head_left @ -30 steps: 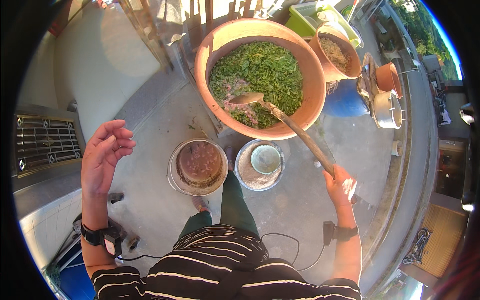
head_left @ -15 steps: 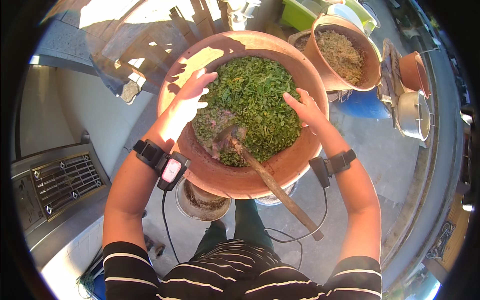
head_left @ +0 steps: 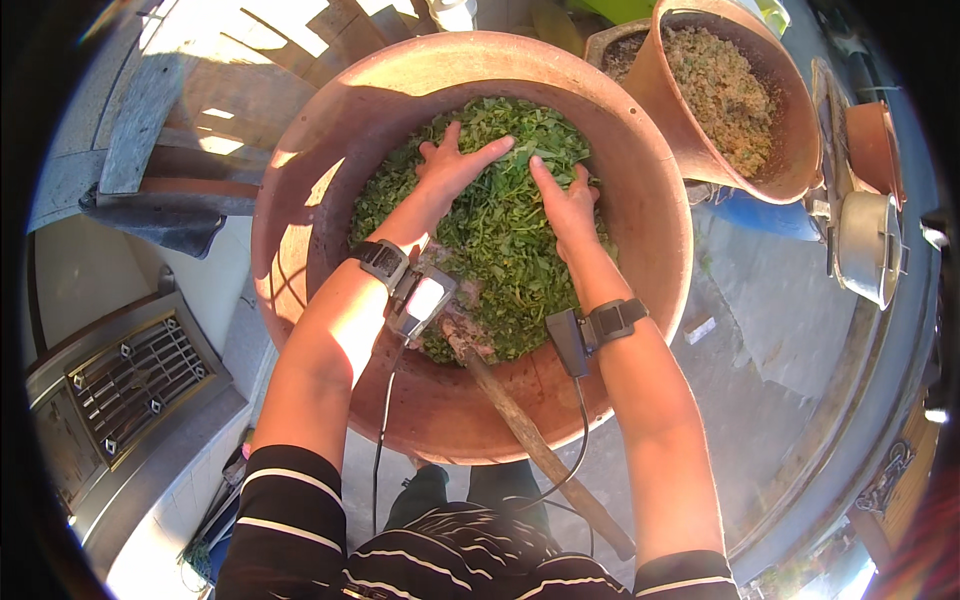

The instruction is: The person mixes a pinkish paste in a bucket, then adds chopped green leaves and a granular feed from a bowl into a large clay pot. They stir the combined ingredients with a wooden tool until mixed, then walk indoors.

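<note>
Concrete floor (head_left: 750, 400) surrounds an orange tub (head_left: 660, 205) holding chopped greens (head_left: 530, 255). Head view: left hand (head_left: 455, 175) and right hand (head_left: 570, 210), fingers spread, no visible grip, have drawn closer together over the greens, so both can work there. A wooden handle (head_left: 542, 446) crosses the near rim.

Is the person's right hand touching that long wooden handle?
Apart: the head view plainly shows green leaves between the right hand and the wooden handle lower down.
</note>
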The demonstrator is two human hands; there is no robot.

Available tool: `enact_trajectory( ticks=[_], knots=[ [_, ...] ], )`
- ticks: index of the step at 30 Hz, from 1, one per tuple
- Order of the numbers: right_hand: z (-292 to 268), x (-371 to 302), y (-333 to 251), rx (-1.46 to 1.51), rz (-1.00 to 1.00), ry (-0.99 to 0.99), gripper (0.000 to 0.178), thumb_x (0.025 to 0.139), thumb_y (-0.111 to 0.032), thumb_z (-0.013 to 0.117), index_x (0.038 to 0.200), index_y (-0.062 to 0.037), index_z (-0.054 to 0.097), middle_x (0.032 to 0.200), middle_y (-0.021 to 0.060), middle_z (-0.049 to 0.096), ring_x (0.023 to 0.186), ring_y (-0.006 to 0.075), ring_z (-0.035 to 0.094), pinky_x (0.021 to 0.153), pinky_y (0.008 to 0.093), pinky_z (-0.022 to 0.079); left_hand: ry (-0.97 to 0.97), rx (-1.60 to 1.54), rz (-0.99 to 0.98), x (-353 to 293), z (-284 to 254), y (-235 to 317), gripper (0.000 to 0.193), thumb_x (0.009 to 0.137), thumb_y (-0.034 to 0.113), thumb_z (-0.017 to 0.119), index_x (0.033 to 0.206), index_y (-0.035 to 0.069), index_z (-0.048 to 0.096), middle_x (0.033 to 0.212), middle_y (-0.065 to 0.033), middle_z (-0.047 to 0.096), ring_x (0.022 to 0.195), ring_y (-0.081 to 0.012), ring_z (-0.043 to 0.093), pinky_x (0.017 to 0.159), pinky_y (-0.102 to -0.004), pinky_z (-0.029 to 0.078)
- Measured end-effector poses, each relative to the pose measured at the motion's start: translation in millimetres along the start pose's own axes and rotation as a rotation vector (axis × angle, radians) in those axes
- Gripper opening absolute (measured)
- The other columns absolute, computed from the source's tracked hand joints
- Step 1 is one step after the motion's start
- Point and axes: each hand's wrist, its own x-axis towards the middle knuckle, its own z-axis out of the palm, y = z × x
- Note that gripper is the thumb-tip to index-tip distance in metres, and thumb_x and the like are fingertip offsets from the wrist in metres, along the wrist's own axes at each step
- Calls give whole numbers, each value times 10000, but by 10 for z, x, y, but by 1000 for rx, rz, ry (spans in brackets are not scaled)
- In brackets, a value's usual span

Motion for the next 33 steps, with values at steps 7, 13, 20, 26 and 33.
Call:
enact_trajectory(
  ticks=[7,13,20,26,33],
  knots=[
    [289,-282,-214,583,101,-114,817,793,-430,757,1401,-31,384,1348,120,491,1221,235,445,1037,431,341,-150,-634,11,-156,-6,39,646,767,360,789,1275,54,535,1183,-135,614,1037,-231,621,832,-394,551],
    [186,-542,-278,545,162,-71,865,726,-458,800,1344,9,416,1301,153,500,1171,239,465,994,451,373,-35,-694,-65,-609,-43,168,765,726,304,818,1286,-67,452,1211,-208,588,1092,-280,596,907,-388,510],
    [130,-973,-474,656,-21,-175,744,707,-413,831,1219,28,517,1160,141,583,1056,223,528,947,438,413,-242,-927,111,-1202,-357,299,430,807,284,754,1175,89,648,1220,-108,606,1103,-220,584,914,-401,515],
    [41,-1798,-817,626,-143,-139,576,757,-281,805,1186,27,577,1080,110,641,894,208,629,767,372,529,-278,-1091,227,-1833,-621,297,440,807,177,747,1164,-9,567,1071,-147,651,946,-227,650,798,-383,574],
    [107,-2915,-978,592,-321,-223,448,826,-188,752,1191,15,590,1090,91,653,895,184,647,772,335,539,-287,-1144,344,-2759,-1018,68,417,841,263,739,1186,59,624,1147,-89,651,1017,-202,634,887,-374,536]
  ],
)
